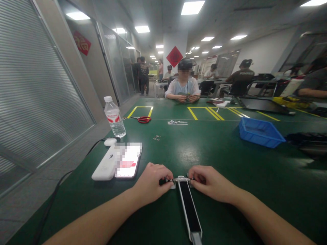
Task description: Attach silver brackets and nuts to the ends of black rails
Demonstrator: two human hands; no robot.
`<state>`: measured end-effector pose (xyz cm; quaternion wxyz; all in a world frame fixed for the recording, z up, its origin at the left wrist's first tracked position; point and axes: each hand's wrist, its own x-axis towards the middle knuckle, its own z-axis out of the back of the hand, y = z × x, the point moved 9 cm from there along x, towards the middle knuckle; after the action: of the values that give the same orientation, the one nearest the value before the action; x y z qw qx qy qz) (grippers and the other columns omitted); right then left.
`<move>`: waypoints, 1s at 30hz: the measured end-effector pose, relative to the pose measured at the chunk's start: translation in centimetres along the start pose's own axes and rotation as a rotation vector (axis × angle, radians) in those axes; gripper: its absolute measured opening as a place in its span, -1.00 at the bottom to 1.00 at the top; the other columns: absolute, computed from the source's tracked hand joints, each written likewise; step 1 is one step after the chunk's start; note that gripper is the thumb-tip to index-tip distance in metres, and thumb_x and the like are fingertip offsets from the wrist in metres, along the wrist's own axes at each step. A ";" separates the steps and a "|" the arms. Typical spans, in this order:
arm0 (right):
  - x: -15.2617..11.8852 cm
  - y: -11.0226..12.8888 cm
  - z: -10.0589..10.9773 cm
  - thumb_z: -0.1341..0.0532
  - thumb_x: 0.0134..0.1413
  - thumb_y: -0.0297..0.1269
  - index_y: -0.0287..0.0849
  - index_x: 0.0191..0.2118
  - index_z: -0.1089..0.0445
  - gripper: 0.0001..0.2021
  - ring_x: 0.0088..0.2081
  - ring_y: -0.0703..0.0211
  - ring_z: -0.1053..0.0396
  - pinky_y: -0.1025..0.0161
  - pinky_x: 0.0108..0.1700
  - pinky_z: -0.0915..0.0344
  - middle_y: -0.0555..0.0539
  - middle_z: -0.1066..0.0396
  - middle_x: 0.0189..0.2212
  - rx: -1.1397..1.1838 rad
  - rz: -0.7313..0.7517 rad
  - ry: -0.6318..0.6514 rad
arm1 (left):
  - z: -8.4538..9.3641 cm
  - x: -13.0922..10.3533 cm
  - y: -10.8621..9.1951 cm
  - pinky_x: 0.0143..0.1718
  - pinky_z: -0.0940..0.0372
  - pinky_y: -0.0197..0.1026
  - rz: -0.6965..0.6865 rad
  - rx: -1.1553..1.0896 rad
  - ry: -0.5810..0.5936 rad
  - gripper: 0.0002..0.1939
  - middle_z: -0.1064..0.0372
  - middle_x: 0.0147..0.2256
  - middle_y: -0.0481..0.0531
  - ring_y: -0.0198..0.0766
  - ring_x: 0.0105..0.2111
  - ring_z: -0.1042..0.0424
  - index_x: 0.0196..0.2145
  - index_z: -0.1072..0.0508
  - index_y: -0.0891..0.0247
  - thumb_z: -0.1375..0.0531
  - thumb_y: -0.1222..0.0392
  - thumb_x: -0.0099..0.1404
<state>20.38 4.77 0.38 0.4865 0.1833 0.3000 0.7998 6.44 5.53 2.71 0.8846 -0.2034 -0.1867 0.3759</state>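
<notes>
A long narrow piece (189,207) with a black face and whitish edges lies on the green table, pointing away from me. A silvery metal crossbar fitting (182,179) sits across its far end. My left hand (154,182) pinches the fitting's left end between thumb and fingers. On the opposite side, my right hand (211,183) is closed in a pinch at the right end. The fingers partly cover both ends, so small details there are hidden. A grey tail (196,238) extends from the near end of the piece.
Left of my hands lie a phone (127,163), a white power bank (103,165) and a water bottle (114,117). Farther out are small metal rings (156,137), red scissors (143,119) and a blue bin (260,132). Another person (183,83) sits across the table.
</notes>
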 end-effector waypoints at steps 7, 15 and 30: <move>0.1 0.0 -0.2 -0.15 0.07 -0.42 -0.21 -0.36 -0.34 -0.96 -0.51 0.32 -0.15 0.37 -0.44 -0.08 0.08 -0.17 -0.57 -0.006 -0.002 0.011 | 0.2 0.0 -0.3 -0.21 -0.11 -0.17 0.016 -0.003 0.002 -0.94 -0.48 -0.37 -0.08 -0.29 -0.35 -0.40 -0.36 -0.47 0.23 -0.19 0.31 0.23; 0.0 -0.2 -0.3 -0.15 0.07 -0.41 -0.20 -0.36 -0.34 -0.96 -0.51 0.32 -0.15 0.38 -0.45 -0.07 0.08 -0.18 -0.57 -0.001 -0.012 0.008 | 0.4 0.0 0.1 -0.20 -0.12 -0.16 0.044 0.041 0.015 -0.93 -0.45 -0.27 -0.02 -0.21 -0.24 -0.39 -0.29 -0.47 0.23 -0.22 0.25 0.23; 0.0 -0.1 -0.2 -0.14 0.08 -0.42 -0.21 -0.35 -0.34 -0.95 -0.52 0.32 -0.15 0.37 -0.45 -0.07 0.08 -0.17 -0.57 0.001 -0.001 0.008 | 0.5 -0.1 -0.6 -0.17 -0.04 -0.14 -0.027 0.052 0.000 -0.94 -0.45 -0.25 -0.04 -0.21 -0.20 -0.40 -0.34 -0.49 0.23 -0.28 0.27 0.18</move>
<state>20.32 4.72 0.21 0.4857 0.1804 0.3024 0.8000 6.49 5.15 3.43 0.8947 -0.1780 -0.1795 0.3683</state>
